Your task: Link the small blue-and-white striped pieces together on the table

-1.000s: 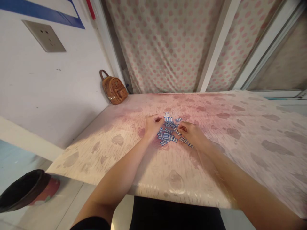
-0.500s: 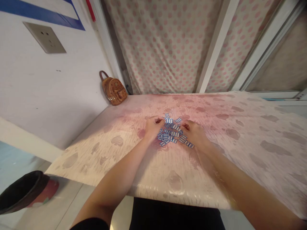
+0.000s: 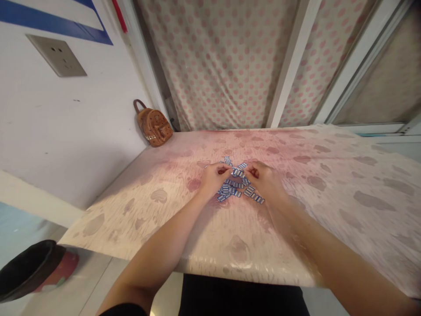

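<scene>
Both hands work at one small heap of blue-and-white tiles [image 3: 235,184] in the middle of the table [image 3: 158,219]. The left hand [image 3: 213,177] rests on the heap's left edge with its fingers curled in, thumb and forefinger pinched together over the tiles; whether a tile sits between them is too small to tell. The right hand [image 3: 268,182] lies on the heap's right edge, its fingers bent toward the left hand, and the grip there is likewise too small to read. The two sets of fingertips almost meet above the heap, hiding part of it; a few loose tiles trail out beside the right wrist.

Far left of the heap, a brown mini backpack [image 3: 153,125] leans in the table's back corner against the white wall. The table wears a glossy pink cloth with a leaf print. Behind the heap hangs a pink polka-dot curtain [image 3: 223,66]. On the wall, up and left, is a wall socket [image 3: 56,55]. Below the table's left corner sits a black bin [image 3: 28,270] on the floor.
</scene>
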`<state>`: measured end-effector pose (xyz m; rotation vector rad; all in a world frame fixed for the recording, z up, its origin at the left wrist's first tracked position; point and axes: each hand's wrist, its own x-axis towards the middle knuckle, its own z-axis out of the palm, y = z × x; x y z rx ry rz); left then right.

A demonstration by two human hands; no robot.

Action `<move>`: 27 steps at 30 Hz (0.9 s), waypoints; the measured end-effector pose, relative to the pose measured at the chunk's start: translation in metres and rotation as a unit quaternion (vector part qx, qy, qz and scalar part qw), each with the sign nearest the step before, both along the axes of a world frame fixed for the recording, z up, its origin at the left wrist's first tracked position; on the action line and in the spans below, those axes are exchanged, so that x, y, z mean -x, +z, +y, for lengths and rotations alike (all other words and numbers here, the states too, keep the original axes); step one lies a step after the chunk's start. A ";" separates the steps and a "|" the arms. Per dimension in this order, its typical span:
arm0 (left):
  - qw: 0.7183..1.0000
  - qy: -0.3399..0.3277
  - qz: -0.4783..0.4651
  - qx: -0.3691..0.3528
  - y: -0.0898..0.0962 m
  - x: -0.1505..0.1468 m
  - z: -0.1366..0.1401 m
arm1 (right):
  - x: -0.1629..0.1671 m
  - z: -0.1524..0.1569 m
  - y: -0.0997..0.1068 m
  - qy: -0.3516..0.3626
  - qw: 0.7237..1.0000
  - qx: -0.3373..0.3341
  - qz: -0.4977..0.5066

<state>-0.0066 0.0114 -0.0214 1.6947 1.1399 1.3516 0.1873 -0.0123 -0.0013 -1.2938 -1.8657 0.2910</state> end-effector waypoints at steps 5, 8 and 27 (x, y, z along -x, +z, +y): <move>1.000 -0.023 0.005 -0.001 0.001 -0.001 -0.001 | 0.000 -0.002 0.002 -0.014 1.000 -0.012 -0.022; 1.000 -0.025 0.001 0.002 0.004 -0.002 -0.004 | 0.000 -0.002 0.001 -0.016 0.999 -0.026 -0.030; 0.999 -0.043 0.009 0.018 0.006 -0.005 -0.007 | 0.001 0.003 -0.009 0.002 0.997 -0.079 -0.011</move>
